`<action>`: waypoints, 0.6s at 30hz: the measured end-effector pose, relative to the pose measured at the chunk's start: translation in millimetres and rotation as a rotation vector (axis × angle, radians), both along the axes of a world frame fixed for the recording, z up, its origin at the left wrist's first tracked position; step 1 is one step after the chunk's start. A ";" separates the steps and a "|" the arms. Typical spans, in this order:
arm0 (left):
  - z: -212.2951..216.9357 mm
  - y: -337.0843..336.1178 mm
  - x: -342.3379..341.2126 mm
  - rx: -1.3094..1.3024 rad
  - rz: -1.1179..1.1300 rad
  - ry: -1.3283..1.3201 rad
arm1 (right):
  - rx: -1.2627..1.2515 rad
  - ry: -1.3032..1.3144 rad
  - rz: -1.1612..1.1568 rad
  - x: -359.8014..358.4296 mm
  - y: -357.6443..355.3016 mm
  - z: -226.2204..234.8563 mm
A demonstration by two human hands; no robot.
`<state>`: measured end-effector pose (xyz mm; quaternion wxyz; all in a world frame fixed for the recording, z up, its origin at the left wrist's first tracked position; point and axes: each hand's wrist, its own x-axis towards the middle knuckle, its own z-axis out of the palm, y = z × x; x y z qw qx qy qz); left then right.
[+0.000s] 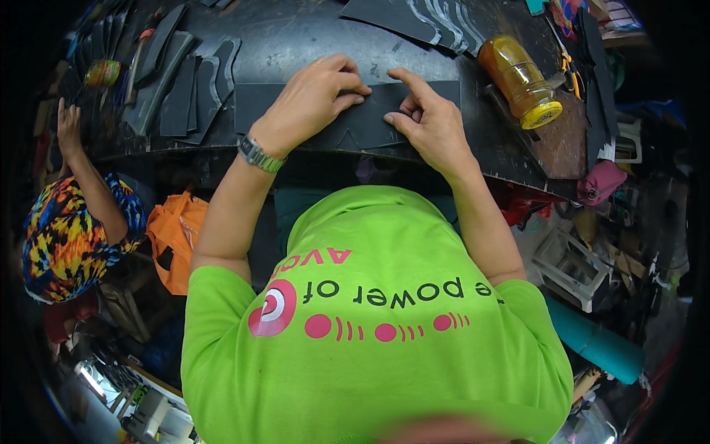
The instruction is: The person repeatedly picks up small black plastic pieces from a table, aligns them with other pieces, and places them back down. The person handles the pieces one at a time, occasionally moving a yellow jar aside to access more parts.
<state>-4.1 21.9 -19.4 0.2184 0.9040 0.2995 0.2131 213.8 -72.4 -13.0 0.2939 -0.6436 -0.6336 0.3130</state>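
A long black flat strip (259, 100), looking like leather or stiff sheet, lies along the near edge of the dark table. Over its left half is my left hand (314, 100), wearing a wristwatch; thumb and fingertips come together at a black piece (362, 122) resting on the strip. My right hand (433, 122) hovers at that piece's right side, index finger stretched out and thumb apart, the other fingers curled. Nothing shows between its index finger and thumb. The black piece has a notched or pointed near edge; dark on dark, its outline is hard to make out.
More cut black pieces lie left (177, 103) and at the far side (403, 18), some with pale curved bands. A yellow-capped jar of amber stuff (518, 81) lies at right, near orange-handled scissors (569, 74). At left, another person's hand (69, 122) touches the table; an orange bag (177, 233) hangs below.
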 end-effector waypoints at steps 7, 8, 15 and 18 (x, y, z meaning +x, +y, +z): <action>12.6 22.8 17.8 -0.274 -0.138 0.030 | 0.020 0.251 0.049 8.0 -4.8 -2.5; 15.0 23.3 16.6 -0.338 -0.158 0.023 | 0.033 0.302 0.057 11.0 -6.9 -3.1; 14.3 1.6 10.9 -0.657 -0.240 -0.035 | 0.151 0.426 0.094 18.0 -15.6 -5.8; 11.1 -9.7 7.6 -0.695 -0.219 -0.125 | 0.192 0.398 0.131 16.7 -15.3 0.0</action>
